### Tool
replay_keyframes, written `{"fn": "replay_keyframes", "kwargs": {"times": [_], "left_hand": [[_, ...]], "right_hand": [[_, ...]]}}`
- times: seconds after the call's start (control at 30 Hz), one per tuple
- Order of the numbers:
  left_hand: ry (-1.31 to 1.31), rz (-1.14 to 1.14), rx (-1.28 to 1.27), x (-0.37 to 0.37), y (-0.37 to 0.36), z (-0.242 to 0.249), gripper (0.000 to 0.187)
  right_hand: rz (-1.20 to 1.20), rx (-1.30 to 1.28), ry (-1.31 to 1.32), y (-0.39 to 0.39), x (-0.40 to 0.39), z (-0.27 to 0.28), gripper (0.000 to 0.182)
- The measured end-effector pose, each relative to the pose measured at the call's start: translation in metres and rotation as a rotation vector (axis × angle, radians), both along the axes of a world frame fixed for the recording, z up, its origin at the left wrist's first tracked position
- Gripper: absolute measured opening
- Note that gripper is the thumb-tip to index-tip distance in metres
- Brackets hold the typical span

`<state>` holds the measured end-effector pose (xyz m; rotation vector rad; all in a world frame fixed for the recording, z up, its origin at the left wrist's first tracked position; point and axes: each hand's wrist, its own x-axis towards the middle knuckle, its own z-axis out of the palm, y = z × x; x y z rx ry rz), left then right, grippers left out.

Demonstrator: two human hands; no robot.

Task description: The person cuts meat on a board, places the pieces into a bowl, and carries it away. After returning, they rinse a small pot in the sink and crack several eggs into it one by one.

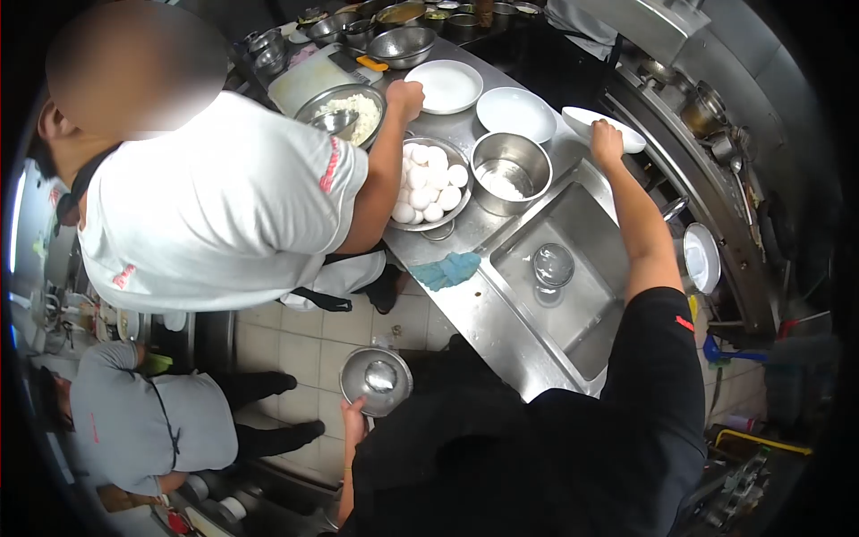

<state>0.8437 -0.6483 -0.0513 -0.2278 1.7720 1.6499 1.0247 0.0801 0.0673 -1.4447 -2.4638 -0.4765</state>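
My right hand (607, 143) reaches over the far end of the sink, fingers closed on the rim of a white plate (582, 119) that is tilted. Low at my left side, my left hand (355, 419) grips the edge of a metal bowl (355, 369) with a shiny spot in its middle. Two more white plates (516, 115) lie flat on the steel counter beside the one I hold. A co-worker's hand (407, 98) is at the edge of the left plate (445, 87). A steel pot (530, 194) with some white stuff inside stands between those plates and the sink.
The steel sink (582, 259) has a round drain cover. A bowl of eggs (429, 183), a bowl of white grains (362, 121) and a blue cloth (446, 270) are on the counter. A co-worker in white (215, 206) stands at left, another in grey (152, 416) behind.
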Motion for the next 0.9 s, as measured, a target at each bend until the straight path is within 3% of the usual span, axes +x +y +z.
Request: {"fn": "replay_keyframes", "kwargs": {"times": [0.17, 0.47, 0.63, 0.9], "left_hand": [[-0.008, 0.017, -0.002, 0.010, -0.017, -0.004, 0.046], [0.020, 0.096, -0.162, 0.018, -0.011, 0.019, 0.046], [0.001, -0.028, -0.071, 0.007, -0.010, 0.007, 0.043], [0.027, -0.028, -0.121, 0.012, -0.001, 0.005, 0.039]], "right_hand": [[-0.060, 0.007, -0.130, -0.010, 0.012, -0.060, 0.015], [0.038, 0.028, -0.136, -0.018, 0.035, -0.108, 0.013], [0.116, 0.022, -0.149, -0.014, 0.040, -0.109, 0.014], [0.156, 0.009, -0.176, -0.009, 0.049, -0.101, 0.012]]}}
